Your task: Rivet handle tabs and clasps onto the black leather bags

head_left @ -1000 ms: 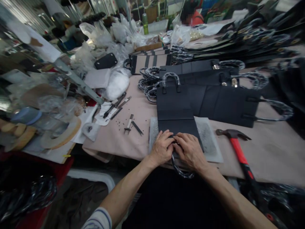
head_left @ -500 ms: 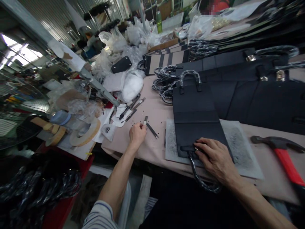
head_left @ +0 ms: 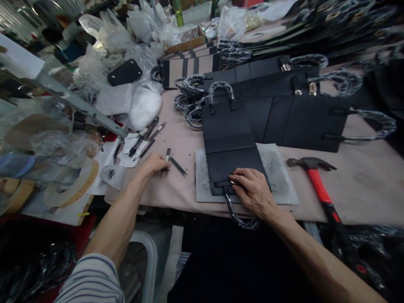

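A black bag panel [head_left: 232, 162] lies on a grey-white slab [head_left: 280, 174], with a plastic-wrapped handle at each end. My right hand [head_left: 254, 191] rests on its near end, fingers closed over a small silver metal piece [head_left: 232, 182] beside the handle tab. The near handle [head_left: 236, 216] hangs over the table edge. Further left, my left hand [head_left: 155, 164] is low over the table, its fingers curled down. Whatever they pinch is hidden. Touching or close to these fingertips lies a flat metal strip tool [head_left: 168, 154], and beside it a dark strip tool [head_left: 178, 166].
A red-handled hammer [head_left: 318, 183] lies at right. Beyond the panel are stacked black bag pieces [head_left: 296, 118] with wrapped handles. More hand tools [head_left: 147, 139], plastic bags [head_left: 145, 103] and tape rolls [head_left: 72, 185] crowd the left. A slanted metal post [head_left: 78, 103] crosses there.
The camera view has turned to the right, bringing the whole hammer into sight. My left hand has shifted slightly left beside the strip tools. My right hand stays on the panel.
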`<state>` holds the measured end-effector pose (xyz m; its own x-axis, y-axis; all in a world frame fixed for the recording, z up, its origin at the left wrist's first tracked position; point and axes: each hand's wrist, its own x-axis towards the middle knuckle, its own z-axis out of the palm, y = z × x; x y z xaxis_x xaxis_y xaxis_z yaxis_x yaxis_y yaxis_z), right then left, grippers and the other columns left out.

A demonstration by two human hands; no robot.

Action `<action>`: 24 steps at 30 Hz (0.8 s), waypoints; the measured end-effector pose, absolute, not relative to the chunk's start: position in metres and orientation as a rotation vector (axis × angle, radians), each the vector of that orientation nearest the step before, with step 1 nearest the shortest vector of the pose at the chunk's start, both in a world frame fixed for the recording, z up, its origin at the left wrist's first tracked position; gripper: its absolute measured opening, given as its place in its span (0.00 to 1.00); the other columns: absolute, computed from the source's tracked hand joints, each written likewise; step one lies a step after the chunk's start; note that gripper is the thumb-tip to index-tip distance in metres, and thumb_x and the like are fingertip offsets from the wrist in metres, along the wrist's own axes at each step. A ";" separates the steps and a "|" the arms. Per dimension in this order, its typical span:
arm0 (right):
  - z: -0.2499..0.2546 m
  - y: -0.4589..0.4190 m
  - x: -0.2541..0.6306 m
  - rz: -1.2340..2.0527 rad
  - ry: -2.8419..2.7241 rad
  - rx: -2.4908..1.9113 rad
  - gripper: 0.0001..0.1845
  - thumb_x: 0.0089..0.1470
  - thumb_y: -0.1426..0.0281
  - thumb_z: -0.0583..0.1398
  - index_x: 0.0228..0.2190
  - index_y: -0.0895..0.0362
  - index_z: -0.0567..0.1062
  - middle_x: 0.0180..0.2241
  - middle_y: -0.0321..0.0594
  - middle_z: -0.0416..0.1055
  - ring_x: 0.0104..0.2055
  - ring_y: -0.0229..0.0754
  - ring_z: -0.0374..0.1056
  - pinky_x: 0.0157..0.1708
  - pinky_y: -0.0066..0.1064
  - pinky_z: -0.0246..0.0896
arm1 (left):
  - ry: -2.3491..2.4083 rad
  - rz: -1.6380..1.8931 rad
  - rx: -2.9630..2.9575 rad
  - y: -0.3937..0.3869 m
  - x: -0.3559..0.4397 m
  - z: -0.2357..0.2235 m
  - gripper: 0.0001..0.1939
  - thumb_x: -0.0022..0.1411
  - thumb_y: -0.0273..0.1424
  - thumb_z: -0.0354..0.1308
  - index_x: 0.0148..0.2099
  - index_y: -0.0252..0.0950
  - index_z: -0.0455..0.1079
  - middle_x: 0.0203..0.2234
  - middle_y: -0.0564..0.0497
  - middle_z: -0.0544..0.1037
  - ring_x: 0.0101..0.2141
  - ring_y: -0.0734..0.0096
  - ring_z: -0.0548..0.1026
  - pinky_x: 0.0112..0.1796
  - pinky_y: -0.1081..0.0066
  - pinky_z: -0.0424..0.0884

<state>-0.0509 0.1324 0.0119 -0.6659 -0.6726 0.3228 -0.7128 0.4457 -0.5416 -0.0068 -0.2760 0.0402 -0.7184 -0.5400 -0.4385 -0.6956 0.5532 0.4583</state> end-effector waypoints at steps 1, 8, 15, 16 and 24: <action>0.012 0.133 -0.051 1.035 -2.624 1.263 0.15 0.65 0.69 0.58 0.50 0.54 0.78 0.51 0.46 0.74 0.53 0.50 0.68 0.55 0.46 0.60 | 2.524 1.012 -1.062 -0.273 -0.002 0.043 0.15 0.54 0.32 0.71 0.23 0.35 0.69 0.09 0.57 0.65 0.12 0.73 0.64 0.18 0.73 0.61; 0.018 0.142 -0.052 1.078 -2.560 1.430 0.17 0.63 0.70 0.57 0.50 0.48 0.81 0.57 0.44 0.70 0.58 0.53 0.64 0.61 0.54 0.56 | 2.364 2.215 -0.858 -0.212 0.030 0.056 0.22 0.44 0.45 0.77 0.33 0.34 0.76 0.29 0.48 0.82 0.31 0.66 0.80 0.39 0.67 0.78; 0.023 0.146 -0.053 0.943 -2.587 1.567 0.15 0.63 0.68 0.59 0.47 0.45 0.82 0.59 0.41 0.69 0.64 0.56 0.59 0.67 0.63 0.42 | 2.404 2.391 -0.534 -0.127 0.035 0.037 0.17 0.59 0.43 0.71 0.43 0.36 0.76 0.38 0.45 0.85 0.42 0.60 0.83 0.47 0.63 0.79; 0.024 0.145 -0.051 0.894 -2.591 1.583 0.15 0.63 0.69 0.59 0.48 0.45 0.81 0.59 0.42 0.70 0.64 0.56 0.59 0.68 0.63 0.41 | 2.411 2.396 -0.499 -0.118 0.035 0.035 0.16 0.61 0.42 0.70 0.44 0.36 0.76 0.39 0.45 0.85 0.43 0.60 0.83 0.47 0.63 0.79; 0.032 0.133 -0.034 0.810 -2.673 1.555 0.16 0.63 0.69 0.58 0.49 0.47 0.80 0.57 0.44 0.69 0.63 0.56 0.61 0.67 0.61 0.43 | 2.487 2.364 -0.376 -0.085 0.034 0.026 0.12 0.67 0.40 0.65 0.47 0.39 0.74 0.46 0.44 0.83 0.49 0.56 0.82 0.50 0.59 0.80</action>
<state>-0.0338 0.1327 0.0324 -0.5255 -0.8268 0.2005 -0.7990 0.3987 -0.4501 0.0342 -0.0854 0.0259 -0.9290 -0.3625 0.0745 0.0559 0.0614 0.9965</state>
